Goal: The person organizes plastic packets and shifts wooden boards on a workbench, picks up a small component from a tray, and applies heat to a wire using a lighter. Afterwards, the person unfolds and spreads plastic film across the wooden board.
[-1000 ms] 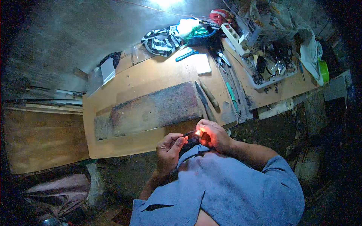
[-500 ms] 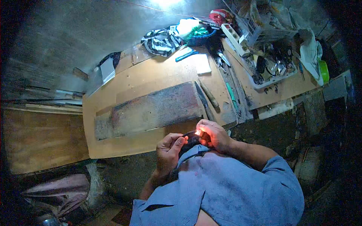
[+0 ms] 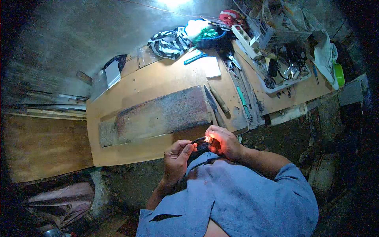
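In front of my shirt, my left hand (image 3: pixel 177 157) is closed, pinching a thin dark strip (image 3: pixel 198 140) between thumb and fingers. The strip's far end meets a small bright flame (image 3: pixel 207 139). That flame burns at the fingertips of my right hand (image 3: pixel 224 143), which is curled around a lighter; its body is mostly hidden by the fingers. An orange glow lights the fingers of both hands. Just beyond them, a long worn board (image 3: pixel 158 116) lies on the table, with a dark-bladed knife (image 3: pixel 211 100) at its right end.
Beside the knife lies a wooden stick (image 3: pixel 219 99). Farther back are a white pad (image 3: pixel 212 67), a blue cutter (image 3: pixel 196 58) and a striped black-and-white bag (image 3: pixel 169 44). A white tray (image 3: pixel 272 89) of small parts and a power strip (image 3: pixel 245 41) stand at the right.
Both hands stay in nearly the same place. The flame looks slightly larger, and the dark strip has shifted a little at its far end.
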Motion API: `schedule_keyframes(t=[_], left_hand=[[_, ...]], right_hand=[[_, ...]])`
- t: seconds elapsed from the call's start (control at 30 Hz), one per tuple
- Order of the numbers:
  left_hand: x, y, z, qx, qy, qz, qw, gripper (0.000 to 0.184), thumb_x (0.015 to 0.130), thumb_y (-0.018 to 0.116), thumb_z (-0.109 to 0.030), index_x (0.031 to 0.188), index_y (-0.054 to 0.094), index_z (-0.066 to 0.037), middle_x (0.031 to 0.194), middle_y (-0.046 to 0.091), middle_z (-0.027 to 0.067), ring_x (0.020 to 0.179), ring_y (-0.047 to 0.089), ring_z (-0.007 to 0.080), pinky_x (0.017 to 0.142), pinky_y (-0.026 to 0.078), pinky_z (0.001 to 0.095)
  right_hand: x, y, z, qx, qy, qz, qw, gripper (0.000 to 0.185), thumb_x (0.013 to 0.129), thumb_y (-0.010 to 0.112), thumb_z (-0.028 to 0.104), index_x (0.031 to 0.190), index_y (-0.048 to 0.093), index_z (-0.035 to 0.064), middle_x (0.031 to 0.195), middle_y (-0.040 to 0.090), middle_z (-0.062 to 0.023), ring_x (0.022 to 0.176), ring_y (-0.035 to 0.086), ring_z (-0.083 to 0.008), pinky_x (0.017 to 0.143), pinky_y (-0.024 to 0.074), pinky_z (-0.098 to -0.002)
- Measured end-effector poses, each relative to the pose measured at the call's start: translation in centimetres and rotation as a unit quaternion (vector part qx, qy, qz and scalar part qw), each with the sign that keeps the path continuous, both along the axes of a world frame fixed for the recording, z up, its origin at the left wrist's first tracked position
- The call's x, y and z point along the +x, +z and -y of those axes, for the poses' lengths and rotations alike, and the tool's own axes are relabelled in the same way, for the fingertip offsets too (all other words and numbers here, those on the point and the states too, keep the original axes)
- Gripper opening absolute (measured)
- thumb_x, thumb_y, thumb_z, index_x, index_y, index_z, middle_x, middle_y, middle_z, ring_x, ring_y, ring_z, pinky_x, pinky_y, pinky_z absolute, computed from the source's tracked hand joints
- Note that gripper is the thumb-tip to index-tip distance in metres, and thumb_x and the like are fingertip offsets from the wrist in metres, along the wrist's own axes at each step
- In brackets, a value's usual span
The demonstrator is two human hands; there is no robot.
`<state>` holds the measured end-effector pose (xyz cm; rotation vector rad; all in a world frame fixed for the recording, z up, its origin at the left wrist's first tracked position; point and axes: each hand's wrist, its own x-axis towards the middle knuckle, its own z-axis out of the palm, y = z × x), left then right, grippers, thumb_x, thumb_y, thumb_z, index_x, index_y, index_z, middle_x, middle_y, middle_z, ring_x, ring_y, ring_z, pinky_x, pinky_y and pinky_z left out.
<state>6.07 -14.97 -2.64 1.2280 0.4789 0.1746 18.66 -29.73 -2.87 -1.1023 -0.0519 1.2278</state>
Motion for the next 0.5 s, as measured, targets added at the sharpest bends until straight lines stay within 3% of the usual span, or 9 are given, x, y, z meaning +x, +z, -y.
schedule_keyframes(t=[0.5], left_hand=[[0.21, 0.16, -0.03, 0.014, -0.004, -0.011, 1.0, 0.013, 0.09, 0.057, -0.009, 0.094, 0.06, 0.002, 0.087, 0.064, 0.0062, 0.081, 0.058, 0.0101, 0.077, 0.046, 0.0232]], right_hand=[[0.21, -0.23, 0.1, -0.004, 0.017, 0.034, 0.999, 0.015, 0.09, 0.043, 0.022, 0.083, 0.051, 0.0107, 0.077, 0.046, 0.0002, 0.062, 0.044, -0.0092, 0.051, 0.038, -0.023]])
